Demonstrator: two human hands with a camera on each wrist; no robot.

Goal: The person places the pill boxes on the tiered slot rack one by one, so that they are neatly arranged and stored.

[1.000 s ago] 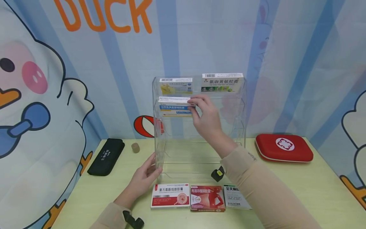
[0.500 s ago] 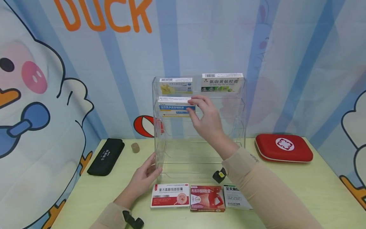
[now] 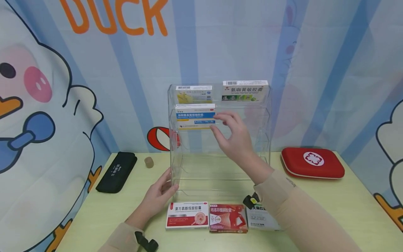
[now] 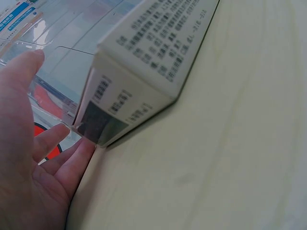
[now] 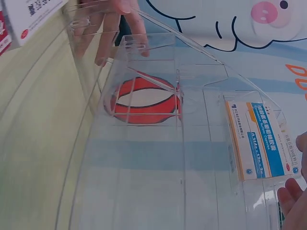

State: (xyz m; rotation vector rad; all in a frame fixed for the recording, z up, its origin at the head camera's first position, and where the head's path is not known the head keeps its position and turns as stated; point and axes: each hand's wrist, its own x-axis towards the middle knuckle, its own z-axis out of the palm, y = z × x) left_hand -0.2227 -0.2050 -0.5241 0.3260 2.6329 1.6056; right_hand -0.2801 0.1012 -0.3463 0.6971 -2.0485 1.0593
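A clear tiered display rack (image 3: 220,168) stands on the table. My left hand (image 3: 157,197) holds its lower left side, thumb (image 4: 33,62) at the front edge and fingers farther back. On the second tier, at the left, a white medicine box (image 3: 195,120) with blue bands stands upright, facing front. My right hand (image 3: 234,136) is at that box's right end, thumb and fingers apart, fingertips right at its edge. In the right wrist view the same blue-banded box (image 5: 263,139) sits in the tier beside my fingers (image 5: 290,191).
The top tier bears a yellow-and-white box (image 3: 194,96) and a white-and-green box (image 3: 245,92). Before the rack lie a white-and-red box (image 3: 187,215), a red box (image 3: 228,218) and a partly hidden white-and-green box (image 3: 261,218). A black case (image 3: 117,172), small cork (image 3: 149,162) and red case (image 3: 313,162) lie beside it.
The blue-banded box has tipped more upright, its front now in fuller view. My right hand has let go and drawn back slightly right and down. My left hand has stayed put.
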